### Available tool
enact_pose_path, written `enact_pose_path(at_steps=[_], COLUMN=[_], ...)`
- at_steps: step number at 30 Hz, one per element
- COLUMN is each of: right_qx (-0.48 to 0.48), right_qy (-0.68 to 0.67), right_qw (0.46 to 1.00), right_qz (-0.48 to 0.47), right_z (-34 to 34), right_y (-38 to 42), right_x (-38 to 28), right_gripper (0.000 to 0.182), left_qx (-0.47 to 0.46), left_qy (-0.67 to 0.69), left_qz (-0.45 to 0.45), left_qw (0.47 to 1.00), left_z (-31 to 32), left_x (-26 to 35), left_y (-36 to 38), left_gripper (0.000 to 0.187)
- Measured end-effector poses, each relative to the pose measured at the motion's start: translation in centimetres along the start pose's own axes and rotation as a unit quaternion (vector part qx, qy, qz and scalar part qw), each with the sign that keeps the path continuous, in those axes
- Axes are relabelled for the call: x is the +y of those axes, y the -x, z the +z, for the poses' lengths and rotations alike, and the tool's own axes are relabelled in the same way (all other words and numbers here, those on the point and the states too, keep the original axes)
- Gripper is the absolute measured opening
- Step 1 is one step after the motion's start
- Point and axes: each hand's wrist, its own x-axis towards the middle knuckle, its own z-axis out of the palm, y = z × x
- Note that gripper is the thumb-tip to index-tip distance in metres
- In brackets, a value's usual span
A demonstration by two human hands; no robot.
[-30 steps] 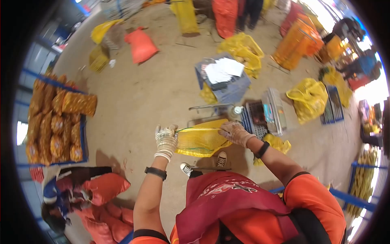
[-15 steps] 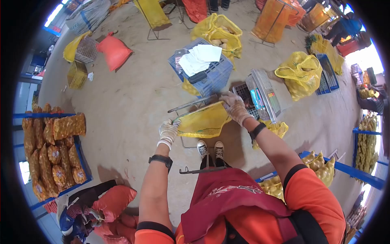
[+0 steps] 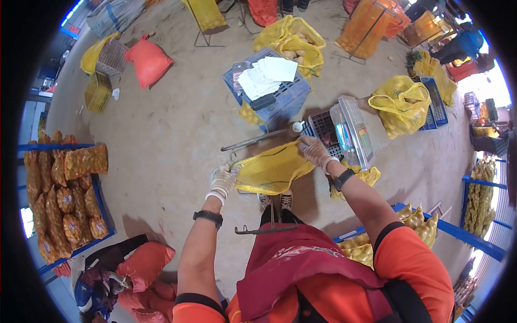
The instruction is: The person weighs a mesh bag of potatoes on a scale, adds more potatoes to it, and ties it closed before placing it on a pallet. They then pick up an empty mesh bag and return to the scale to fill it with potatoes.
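A yellow mesh bag [image 3: 269, 171] hangs stretched between my two gloved hands, its mouth facing up. My left hand [image 3: 222, 181] is closed on the left end of its rim. The far right corner of the rim is pinched in my right hand [image 3: 315, 151]. Just beyond the bag runs the top bar of a metal stand [image 3: 254, 141], with a white round piece [image 3: 297, 127] at its right end. The stand's near hooked bar [image 3: 266, 230] lies close to my apron. The bag hides part of the stand and of my shoes.
Ahead is a blue crate [image 3: 288, 102] with papers [image 3: 277, 69] on top. Right of the bag stand a dark crate [image 3: 324, 129] and a clear plastic box [image 3: 353, 134]. Filled yellow sacks [image 3: 399, 110] stand farther right. Bagged produce [image 3: 64, 199] fills a rack at left.
Both hands have brought the bag's rim nearer to me, away from the far bar. My right hand has left the bar's right end, and the white piece there now shows.
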Motion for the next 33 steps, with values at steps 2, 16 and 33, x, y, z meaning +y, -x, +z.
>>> enact_pose_path(at_steps=[2, 16, 33], right_qx=[0.081, -0.026, -0.100], right_qy=[-0.009, 0.067, 0.003], right_qw=[0.996, 0.995, 0.987], right_qz=[0.033, 0.075, 0.129], right_z=[-0.7, -1.8, 0.2], right_y=[-0.7, -5.0, -3.1], right_x=[-1.0, -1.8, 0.9], right_gripper=[0.020, 0.029, 0.027], left_qx=[0.007, -0.016, -0.060], left_qy=[0.039, 0.209, 0.150], left_qz=[0.009, -0.110, -0.116], left_qw=[0.999, 0.972, 0.980], left_z=[0.2, -0.6, -1.4], left_x=[0.5, 0.6, -0.3], left_y=[-0.3, -4.1, -5.0], left_gripper=[0.027, 0.030, 0.029])
